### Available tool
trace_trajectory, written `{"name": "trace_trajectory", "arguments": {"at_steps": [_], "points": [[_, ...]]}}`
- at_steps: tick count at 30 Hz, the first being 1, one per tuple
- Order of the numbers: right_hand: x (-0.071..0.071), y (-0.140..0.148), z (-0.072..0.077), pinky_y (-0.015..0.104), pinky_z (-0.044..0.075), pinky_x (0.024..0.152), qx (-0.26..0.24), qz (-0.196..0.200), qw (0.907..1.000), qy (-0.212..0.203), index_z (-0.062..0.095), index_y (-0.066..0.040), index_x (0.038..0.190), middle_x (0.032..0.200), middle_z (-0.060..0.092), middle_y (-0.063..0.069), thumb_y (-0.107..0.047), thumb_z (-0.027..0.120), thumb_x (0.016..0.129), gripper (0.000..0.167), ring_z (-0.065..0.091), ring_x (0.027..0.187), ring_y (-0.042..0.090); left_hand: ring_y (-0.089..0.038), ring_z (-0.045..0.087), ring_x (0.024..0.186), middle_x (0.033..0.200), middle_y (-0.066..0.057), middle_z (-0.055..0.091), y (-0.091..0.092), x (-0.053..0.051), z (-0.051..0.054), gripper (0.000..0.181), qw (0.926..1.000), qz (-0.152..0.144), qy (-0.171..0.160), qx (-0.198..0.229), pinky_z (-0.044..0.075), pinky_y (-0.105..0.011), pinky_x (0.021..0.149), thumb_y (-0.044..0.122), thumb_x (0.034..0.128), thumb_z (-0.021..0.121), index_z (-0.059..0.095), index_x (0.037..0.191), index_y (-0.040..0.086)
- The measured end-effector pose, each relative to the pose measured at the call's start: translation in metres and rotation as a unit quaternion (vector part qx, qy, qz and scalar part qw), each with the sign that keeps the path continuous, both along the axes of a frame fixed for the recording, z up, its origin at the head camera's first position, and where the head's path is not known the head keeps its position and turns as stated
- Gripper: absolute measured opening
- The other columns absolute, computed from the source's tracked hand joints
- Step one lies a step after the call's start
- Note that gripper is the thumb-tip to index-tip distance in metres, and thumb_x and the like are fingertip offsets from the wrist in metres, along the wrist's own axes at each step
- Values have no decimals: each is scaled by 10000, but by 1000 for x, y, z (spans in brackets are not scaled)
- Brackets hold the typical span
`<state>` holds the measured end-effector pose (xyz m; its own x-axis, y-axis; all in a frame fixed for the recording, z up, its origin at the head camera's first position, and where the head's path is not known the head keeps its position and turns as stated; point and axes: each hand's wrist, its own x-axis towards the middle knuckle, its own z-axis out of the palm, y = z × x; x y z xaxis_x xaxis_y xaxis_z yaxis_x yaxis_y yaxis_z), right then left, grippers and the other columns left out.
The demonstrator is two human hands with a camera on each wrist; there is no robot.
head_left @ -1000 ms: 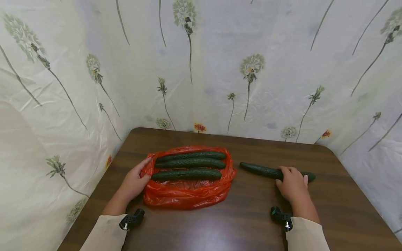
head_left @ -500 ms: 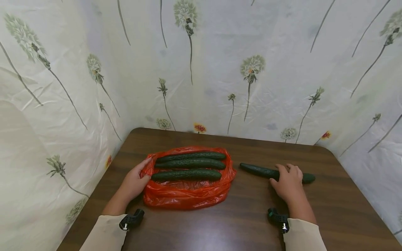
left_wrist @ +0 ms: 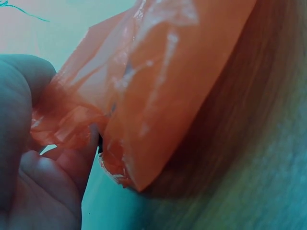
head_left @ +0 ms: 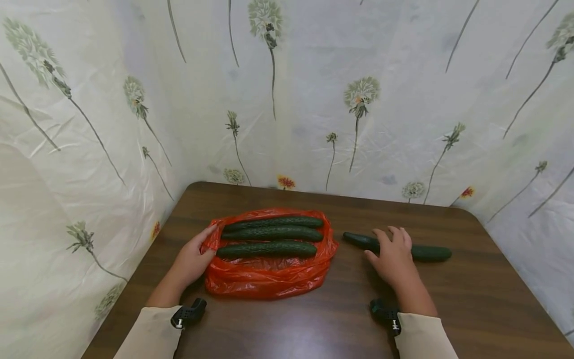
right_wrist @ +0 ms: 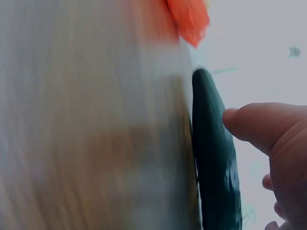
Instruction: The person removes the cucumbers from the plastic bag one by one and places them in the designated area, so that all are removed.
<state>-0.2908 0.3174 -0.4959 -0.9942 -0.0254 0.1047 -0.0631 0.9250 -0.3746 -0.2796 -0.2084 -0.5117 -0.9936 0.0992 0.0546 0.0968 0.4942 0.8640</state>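
Head, right hand (head_left: 393,255) (shifted leftward); cucumber (head_left: 431,253) unmoved

Left grip (head_left: 193,260) in a pinch, right grip (head_left: 395,257) loose, thumb (head_left: 372,257) apart, both forearms (head_left: 167,290) angled forward.

In the head view, the right hand (head_left: 393,257) hides the middle of the lone cucumber (head_left: 431,253) at right, and we cannot tell whether they touch. Some fingers of the left hand (head_left: 193,260) are hidden from us at the left end of the red bag (head_left: 269,285); the bottom edge cuts both sleeves (head_left: 150,333). In the left wrist view, the top edge crops the bag and the left edge the hand. In the right wrist view, we find the table (right_wrist: 72,120) blurred at left and the cucumber cut off at bottom
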Motion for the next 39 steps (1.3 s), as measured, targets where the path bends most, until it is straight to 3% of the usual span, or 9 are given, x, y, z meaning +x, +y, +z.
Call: {"name": "trace_trajectory", "arguments": {"at_steps": [8, 13, 17, 32, 39], "points": [[1, -32, 13, 789, 222, 1149, 220, 430, 9986, 236, 475, -38, 1524, 1613, 264, 340, -299, 735, 969, 665, 92, 1521, 575, -294, 568, 1255, 1595, -163, 470, 1, 0, -3, 683, 10000, 53, -26, 66, 464, -536, 1122, 100, 981, 587, 407, 1625, 242], [2, -55, 16, 745, 202, 1193, 485, 805, 9937, 617, 535, -29, 1470, 1535, 401, 335, -280, 770, 939, 633, 248, 1472, 567, -324, 532, 1327, 1624, -173, 433, 0, -2, -2, 676, 10000, 31, -24, 33, 435, -557, 1152, 110, 988, 575, 399, 1629, 231], [2, -72, 17, 717, 254, 1188, 474, 981, 9912, 755, 555, -39, 1460, 1485, 470, 300, -280, 778, 931, 622, 347, 1417, 531, -350, 485, 1409, 1661, -156, 384, -1, -3, -1, 672, 9999, 3, -132, 82, 413, -571, 1172, 112, 991, 564, 396, 1629, 235], [4, -124, 23, 638, 426, 1136, 404, 1332, 9881, 657, 556, -113, 1481, 1478, 512, 222, -318, 786, 932, 629, 415, 1413, 450, -367, 458, 1456, 1658, -165, 389, -1, -1, -1, 672, 9999, -19, -133, 99, 409, -574, 1173, 101, 989, 557, 394, 1630, 221], [4, -143, 24, 612, 442, 1128, 481, 1610, 9812, 951, 580, -100, 1463, 1435, 561, 200, -294, 819, 908, 635, 483, 1367, 439, -331, 497, 1402, 1634, -165, 425, 0, -1, -1, 678, 9999, -11, -95, 107, 410, -567, 1175, 98, 986, 565, 397, 1629, 233]]}}
